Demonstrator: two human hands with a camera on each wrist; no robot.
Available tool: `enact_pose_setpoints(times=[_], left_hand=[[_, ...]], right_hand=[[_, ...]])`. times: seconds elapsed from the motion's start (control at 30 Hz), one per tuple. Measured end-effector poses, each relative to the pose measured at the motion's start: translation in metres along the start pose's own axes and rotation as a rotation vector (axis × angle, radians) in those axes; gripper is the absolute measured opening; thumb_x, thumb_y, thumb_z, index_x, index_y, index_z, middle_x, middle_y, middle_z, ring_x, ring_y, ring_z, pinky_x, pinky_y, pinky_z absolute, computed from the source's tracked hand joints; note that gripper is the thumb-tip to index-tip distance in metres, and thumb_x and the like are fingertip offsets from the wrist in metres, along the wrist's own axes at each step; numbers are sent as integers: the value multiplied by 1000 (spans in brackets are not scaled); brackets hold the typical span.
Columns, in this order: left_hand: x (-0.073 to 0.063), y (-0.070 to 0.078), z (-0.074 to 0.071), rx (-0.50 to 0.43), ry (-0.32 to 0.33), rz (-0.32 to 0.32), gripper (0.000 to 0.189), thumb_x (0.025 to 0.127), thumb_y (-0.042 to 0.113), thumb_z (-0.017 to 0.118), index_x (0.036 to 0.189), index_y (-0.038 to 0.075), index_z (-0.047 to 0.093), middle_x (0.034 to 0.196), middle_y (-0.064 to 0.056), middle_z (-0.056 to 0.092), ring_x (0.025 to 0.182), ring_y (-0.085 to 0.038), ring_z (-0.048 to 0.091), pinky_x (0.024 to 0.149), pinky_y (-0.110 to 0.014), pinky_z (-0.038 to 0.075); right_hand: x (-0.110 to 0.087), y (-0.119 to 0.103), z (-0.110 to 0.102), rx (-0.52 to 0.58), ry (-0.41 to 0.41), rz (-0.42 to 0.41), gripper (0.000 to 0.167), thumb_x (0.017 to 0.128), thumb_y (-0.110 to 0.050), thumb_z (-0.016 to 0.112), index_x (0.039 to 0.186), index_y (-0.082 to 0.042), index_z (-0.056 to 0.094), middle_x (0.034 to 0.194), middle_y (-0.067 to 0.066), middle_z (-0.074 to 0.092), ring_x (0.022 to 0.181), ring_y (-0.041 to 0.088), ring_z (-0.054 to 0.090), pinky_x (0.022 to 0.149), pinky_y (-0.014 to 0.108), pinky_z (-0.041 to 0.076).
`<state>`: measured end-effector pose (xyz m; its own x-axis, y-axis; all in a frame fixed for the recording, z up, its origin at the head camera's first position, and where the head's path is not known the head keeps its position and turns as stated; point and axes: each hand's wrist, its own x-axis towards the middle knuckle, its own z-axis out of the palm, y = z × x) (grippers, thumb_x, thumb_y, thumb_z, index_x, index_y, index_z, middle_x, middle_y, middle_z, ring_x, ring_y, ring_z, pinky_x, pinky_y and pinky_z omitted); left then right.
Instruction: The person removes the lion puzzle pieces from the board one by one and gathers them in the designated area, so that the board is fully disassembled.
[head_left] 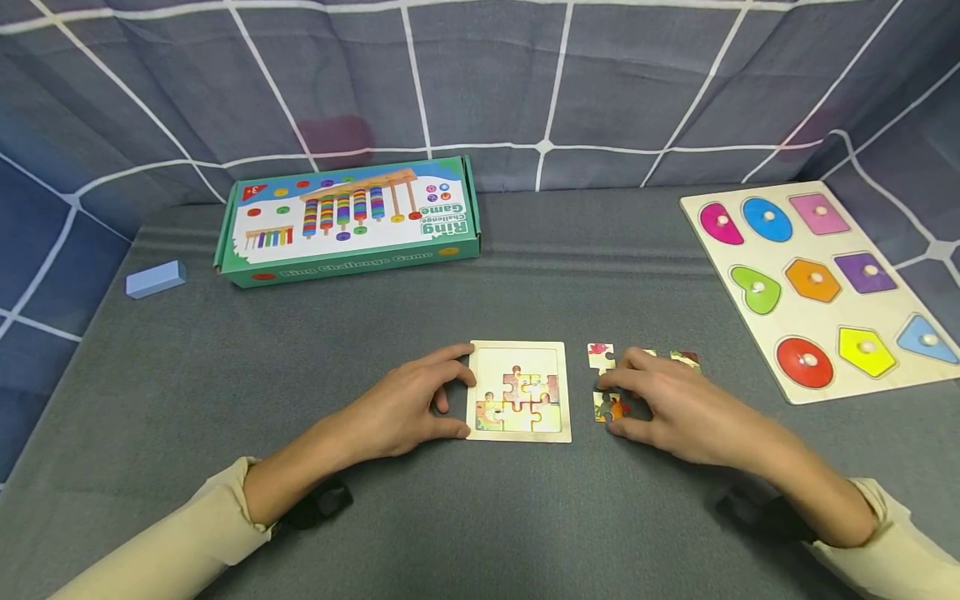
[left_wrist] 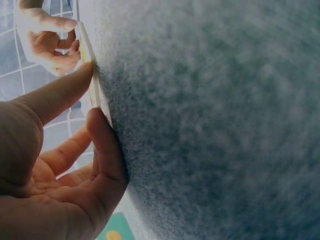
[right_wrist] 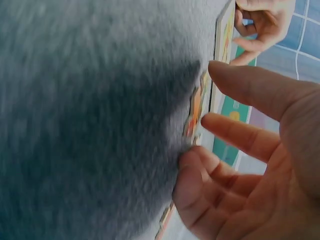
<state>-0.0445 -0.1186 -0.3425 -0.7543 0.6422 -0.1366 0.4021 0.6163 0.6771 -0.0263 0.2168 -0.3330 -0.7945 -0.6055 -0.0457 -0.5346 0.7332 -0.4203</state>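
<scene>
My left hand holds the left edge of a square wooden puzzle board, thumb by the near corner and forefinger by the far one. In the left wrist view its fingertips meet the board's thin side. Several joined jigsaw pieces fill the lower part of the recess; bare wood shows above. To the right, my right hand hovers low over loose pieces, thumb and forefinger spread either side of a jigsaw piece with orange and green print. Another loose piece with a pink print lies beyond it.
More loose pieces show partly behind the right hand. A shape board with knobbed pegs lies far right. At the back left are a green Ring Challenge Game box and a small blue block. A checked cloth hangs behind.
</scene>
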Motion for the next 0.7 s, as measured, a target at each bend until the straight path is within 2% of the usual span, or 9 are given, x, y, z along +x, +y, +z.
enact_pose_setpoints(times=[0.13,0.3,0.7], left_hand=[[0,0,0,5,1,4,44,77,15,86,114,7,63,152,-16,40,73,-4,53,69,-26,45],[0,0,0,11,2,5,44,77,16,86,114,8,64,151,-16,40,73,-3,53,69,-26,45],[0,0,-1,4,-1,10,44,77,15,86,115,7,64,151,-15,40,73,-4,53,69,-26,45]], right_hand=[[2,-5,5,-5,54,16,33,77,-28,85,106,-16,73,89,-10,52,70,4,45,62,26,39],[5,-10,10,-23,91,62,29,76,-26,86,100,-16,73,90,-7,56,68,5,46,60,28,40],[4,-12,10,-41,90,82,27,78,-20,84,101,-16,72,95,-6,59,75,8,51,66,34,45]])
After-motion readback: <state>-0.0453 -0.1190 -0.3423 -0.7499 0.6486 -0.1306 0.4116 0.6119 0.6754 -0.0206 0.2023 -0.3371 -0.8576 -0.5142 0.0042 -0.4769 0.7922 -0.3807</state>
